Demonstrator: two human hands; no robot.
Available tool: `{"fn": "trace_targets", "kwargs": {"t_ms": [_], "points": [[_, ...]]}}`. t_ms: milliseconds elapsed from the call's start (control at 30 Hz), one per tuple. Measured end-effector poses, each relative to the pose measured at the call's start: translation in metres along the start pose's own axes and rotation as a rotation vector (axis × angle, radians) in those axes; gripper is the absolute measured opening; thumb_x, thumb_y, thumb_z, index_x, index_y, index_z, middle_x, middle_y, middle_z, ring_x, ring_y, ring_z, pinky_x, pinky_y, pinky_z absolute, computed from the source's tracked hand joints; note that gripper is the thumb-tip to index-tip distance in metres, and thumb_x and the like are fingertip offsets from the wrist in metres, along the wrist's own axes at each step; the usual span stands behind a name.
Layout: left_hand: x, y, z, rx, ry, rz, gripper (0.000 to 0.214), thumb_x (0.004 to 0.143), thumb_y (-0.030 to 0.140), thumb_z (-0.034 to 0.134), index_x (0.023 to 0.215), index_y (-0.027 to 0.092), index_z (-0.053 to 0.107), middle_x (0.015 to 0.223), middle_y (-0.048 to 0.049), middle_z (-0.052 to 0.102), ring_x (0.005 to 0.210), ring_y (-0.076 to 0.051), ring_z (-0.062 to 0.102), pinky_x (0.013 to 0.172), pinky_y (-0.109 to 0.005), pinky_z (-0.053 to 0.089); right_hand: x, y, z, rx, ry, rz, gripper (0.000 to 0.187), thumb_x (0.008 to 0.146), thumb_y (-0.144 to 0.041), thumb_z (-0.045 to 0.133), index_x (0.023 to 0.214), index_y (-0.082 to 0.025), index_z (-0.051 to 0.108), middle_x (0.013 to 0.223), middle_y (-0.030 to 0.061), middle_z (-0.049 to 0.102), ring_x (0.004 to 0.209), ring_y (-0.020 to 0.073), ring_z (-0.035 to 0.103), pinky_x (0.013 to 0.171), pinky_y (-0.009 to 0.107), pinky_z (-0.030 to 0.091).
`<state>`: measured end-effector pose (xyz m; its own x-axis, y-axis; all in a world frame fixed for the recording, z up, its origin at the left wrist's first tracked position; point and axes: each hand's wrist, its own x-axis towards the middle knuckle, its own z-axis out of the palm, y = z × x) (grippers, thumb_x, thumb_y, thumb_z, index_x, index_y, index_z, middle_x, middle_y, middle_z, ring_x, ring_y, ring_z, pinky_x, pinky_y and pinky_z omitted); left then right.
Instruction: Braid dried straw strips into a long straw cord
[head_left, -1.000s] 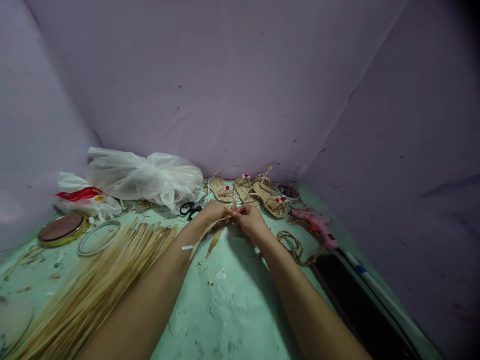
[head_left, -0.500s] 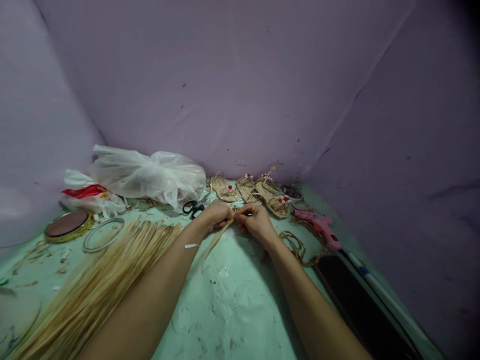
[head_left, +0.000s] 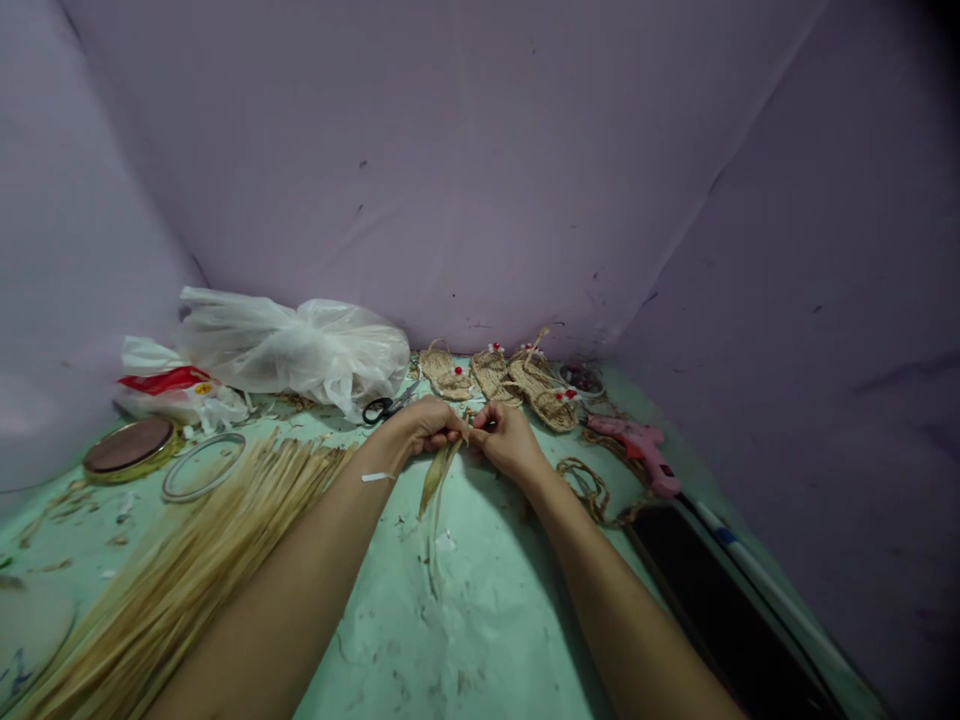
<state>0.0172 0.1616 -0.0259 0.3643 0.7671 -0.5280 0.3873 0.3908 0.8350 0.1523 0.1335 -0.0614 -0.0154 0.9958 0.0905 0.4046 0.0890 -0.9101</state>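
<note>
Two or more dry strips point(head_left: 433, 487) at mid-table, just below and between the hands. Left grip point(head_left: 433, 428) closed on them; right grip point(head_left: 504, 440) pinched too, close up to the left fingertips, apparently on the same strips. Down from the left grip toward the near side of the table point(head_left: 450, 650), one broad tail and one thin, pale tail, both loose and unplaited as far as visible. At the fingertips, perhaps a join or twist under way: too small and too covered to tell.

By that reckoning, an early stage for the piece in hand, with no worked length to be seen and most of the shaping presumably still to do.

Apparently done: several woven slippers point(head_left: 538, 383) at the back by the wall point(head_left: 450, 200), partly overlapping, with red and white beads point(head_left: 566, 395) on them. Also made up, a coil of twisted cord point(head_left: 598, 495) beside the right arm point(head_left: 600, 560). Whether wholly finished, impossible to say.

Not yet used: a large sheaf point(head_left: 187, 580) of loose strands along the left arm point(head_left: 300, 560). Idle for now: scissors point(head_left: 387, 405) behind the left wrist, pink glue gun point(head_left: 626, 433) off to the right, touched by neither hand.
</note>
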Motion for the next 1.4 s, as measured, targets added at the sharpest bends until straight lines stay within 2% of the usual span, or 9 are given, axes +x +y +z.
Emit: {"fn": "trace_targets", "kwargs": {"t_ms": [100, 200, 433, 567, 667, 867, 967, 1100, 1400], "points": [[0.001, 0.001, -0.001, 0.036, -0.006, -0.017, 0.01, 0.055, 0.014, 0.051, 0.048, 0.013, 0.044, 0.034, 0.0052, 0.037, 0.026, -0.001, 0.022, 0.031, -0.018, 0.009, 0.002, 0.002, -0.004, 0.067, -0.058, 0.02, 0.021, 0.057, -0.018, 0.06, 0.073, -0.016, 0.046, 0.052, -0.0063, 0.049, 0.04, 0.0063, 0.045, 0.039, 0.017, 0.035], [0.002, 0.0, 0.0, 0.072, 0.025, 0.043, 0.011, 0.056, 0.014, 0.049, 0.046, 0.013, 0.043, 0.033, 0.0049, 0.037, 0.025, -0.002, 0.025, 0.031, -0.018, 0.011, 0.003, -0.002, -0.006, 0.175, -0.143, 0.127, 0.021, 0.058, -0.011, 0.058, 0.076, -0.015, 0.048, 0.053, -0.006, 0.05, 0.04, 0.0061, 0.046, 0.04, 0.018, 0.038], [0.0, -0.004, 0.0, 0.121, 0.042, 0.143, 0.009, 0.054, 0.015, 0.048, 0.046, 0.013, 0.044, 0.033, 0.0053, 0.036, 0.026, -0.003, 0.024, 0.03, -0.018, 0.012, -0.002, -0.016, -0.007, 0.273, -0.154, 0.347, 0.006, 0.062, -0.005, 0.055, 0.061, -0.011, 0.053, 0.04, -0.0044, 0.047, 0.035, 0.0053, 0.041, 0.039, 0.017, 0.036], [-0.001, -0.003, -0.002, 0.096, 0.025, 0.148, 0.006, 0.051, 0.014, 0.048, 0.047, 0.013, 0.045, 0.034, 0.0056, 0.037, 0.027, -0.002, 0.024, 0.031, -0.017, 0.012, -0.006, -0.021, -0.015, 0.464, -0.218, 0.386, 0.009, 0.06, -0.003, 0.057, 0.066, -0.01, 0.056, 0.049, -0.0022, 0.054, 0.042, 0.0053, 0.047, 0.047, 0.018, 0.042], [-0.002, -0.004, -0.003, 0.083, 0.025, 0.152, 0.007, 0.051, 0.015, 0.049, 0.045, 0.013, 0.044, 0.035, 0.0052, 0.038, 0.028, -0.002, 0.025, 0.031, -0.016, 0.014, -0.008, -0.022, -0.018, 0.51, -0.272, 0.374, 0.017, 0.057, -0.001, 0.059, 0.072, -0.01, 0.057, 0.054, -0.0018, 0.056, 0.045, 0.0055, 0.049, 0.05, 0.019, 0.042], [0.002, -0.006, -0.004, 0.097, 0.021, 0.148, 0.008, 0.051, 0.016, 0.05, 0.047, 0.013, 0.045, 0.036, 0.005, 0.038, 0.028, -0.002, 0.026, 0.031, -0.016, 0.013, -0.003, -0.017, -0.009, 0.288, -0.165, 0.293, 0.008, 0.059, -0.006, 0.056, 0.064, -0.012, 0.053, 0.042, -0.0057, 0.047, 0.037, 0.005, 0.04, 0.04, 0.017, 0.033], [0.003, -0.006, -0.005, 0.061, 0.0, 0.133, 0.01, 0.052, 0.017, 0.051, 0.048, 0.013, 0.044, 0.037, 0.0055, 0.037, 0.028, -0.001, 0.024, 0.031, -0.016, 0.012, -0.001, -0.01, -0.008, 0.211, -0.174, 0.175, 0.01, 0.057, -0.01, 0.057, 0.066, -0.012, 0.054, 0.046, -0.0059, 0.048, 0.039, 0.0045, 0.039, 0.04, 0.017, 0.03], [0.003, -0.006, -0.008, 0.006, -0.047, 0.108, 0.012, 0.054, 0.019, 0.051, 0.047, 0.013, 0.043, 0.037, 0.0053, 0.037, 0.027, -0.001, 0.022, 0.031, -0.017, 0.009, 0.001, -0.002, -0.009, 0.23, -0.23, 0.041, 0.02, 0.053, -0.013, 0.06, 0.072, -0.012, 0.053, 0.055, -0.0055, 0.05, 0.046, 0.0043, 0.042, 0.044, 0.016, 0.032], [0.007, -0.009, -0.007, 0.067, -0.011, 0.123, 0.009, 0.054, 0.018, 0.05, 0.048, 0.013, 0.046, 0.037, 0.0042, 0.039, 0.028, -0.002, 0.024, 0.032, -0.018, 0.01, 0.002, 0.001, -0.002, 0.179, -0.097, 0.075, 0.012, 0.057, -0.023, 0.056, 0.063, -0.013, 0.053, 0.045, -0.0051, 0.047, 0.037, 0.0054, 0.039, 0.037, 0.018, 0.03]]}}
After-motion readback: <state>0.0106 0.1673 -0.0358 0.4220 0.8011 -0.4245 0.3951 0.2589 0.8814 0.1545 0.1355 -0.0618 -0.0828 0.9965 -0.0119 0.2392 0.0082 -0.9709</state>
